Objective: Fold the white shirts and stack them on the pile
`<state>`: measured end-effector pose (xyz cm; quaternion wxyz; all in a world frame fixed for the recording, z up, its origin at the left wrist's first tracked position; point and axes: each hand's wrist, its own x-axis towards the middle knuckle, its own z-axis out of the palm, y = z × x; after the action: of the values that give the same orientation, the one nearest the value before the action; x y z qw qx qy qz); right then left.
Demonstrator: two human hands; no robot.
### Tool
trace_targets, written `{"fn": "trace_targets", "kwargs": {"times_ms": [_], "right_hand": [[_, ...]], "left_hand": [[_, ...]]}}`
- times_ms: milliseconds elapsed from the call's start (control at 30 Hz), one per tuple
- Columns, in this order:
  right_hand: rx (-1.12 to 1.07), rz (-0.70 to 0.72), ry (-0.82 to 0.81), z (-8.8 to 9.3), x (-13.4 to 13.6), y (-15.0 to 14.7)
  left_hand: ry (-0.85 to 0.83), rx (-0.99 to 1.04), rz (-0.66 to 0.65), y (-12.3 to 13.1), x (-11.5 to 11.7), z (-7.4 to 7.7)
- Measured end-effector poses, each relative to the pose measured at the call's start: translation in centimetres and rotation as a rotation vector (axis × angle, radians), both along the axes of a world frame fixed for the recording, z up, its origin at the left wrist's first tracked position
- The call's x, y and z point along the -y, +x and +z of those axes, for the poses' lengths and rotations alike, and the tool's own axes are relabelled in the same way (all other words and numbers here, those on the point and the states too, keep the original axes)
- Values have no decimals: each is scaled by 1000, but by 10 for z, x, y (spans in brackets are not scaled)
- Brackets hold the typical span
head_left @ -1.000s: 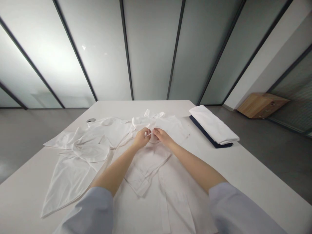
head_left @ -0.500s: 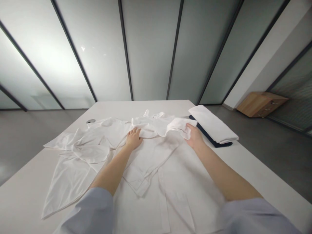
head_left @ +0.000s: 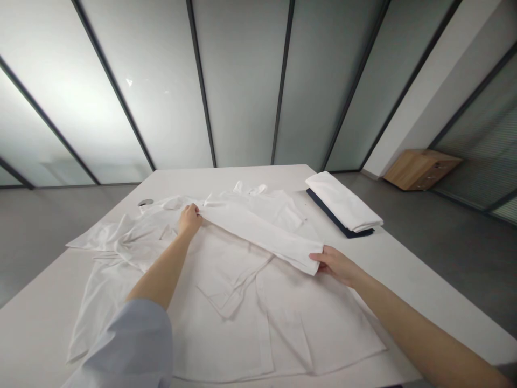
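A white shirt lies spread on the table, its collar at the far side and its front placket running toward me. One long sleeve is stretched slantwise across the upper part of the shirt. My left hand is closed on the sleeve's far-left end, fingertips pinching the cloth. At the lower right, my right hand grips the sleeve's other end, thumb on top and fingers underneath. More rumpled white cloth lies left of my left forearm; whether it belongs to the same shirt I cannot tell.
On the right side of the white table lies a folded white cloth on top of a dark navy one. A round grey disc sits at the far left. Beyond stand frosted glass panels and a wooden cabinet.
My right hand has drawn the sleeve's end toward me, so the bunched cloth is now a straight strip. My left hand has shifted left and pinches the cloth.
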<state>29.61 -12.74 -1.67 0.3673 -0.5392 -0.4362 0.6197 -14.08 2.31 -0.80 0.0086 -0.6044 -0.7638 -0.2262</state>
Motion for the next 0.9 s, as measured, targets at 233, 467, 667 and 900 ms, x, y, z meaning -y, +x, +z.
{"fn": "trace_targets", "kwargs": {"times_ms": [233,467,667,900], "right_hand": [[600,50,187,6,-35,40],[923,-1,642,-13,-91,19],[1313,247,678,-46,-102,-9],[1397,281,692,-49,-96,-3]], "left_hand": [[-112,317,-186,-28,-18,-1],[-119,302,-12,1,-44,2],[-182,358,28,5,-62,-10],[-215,463,23,-10,-75,3]]}}
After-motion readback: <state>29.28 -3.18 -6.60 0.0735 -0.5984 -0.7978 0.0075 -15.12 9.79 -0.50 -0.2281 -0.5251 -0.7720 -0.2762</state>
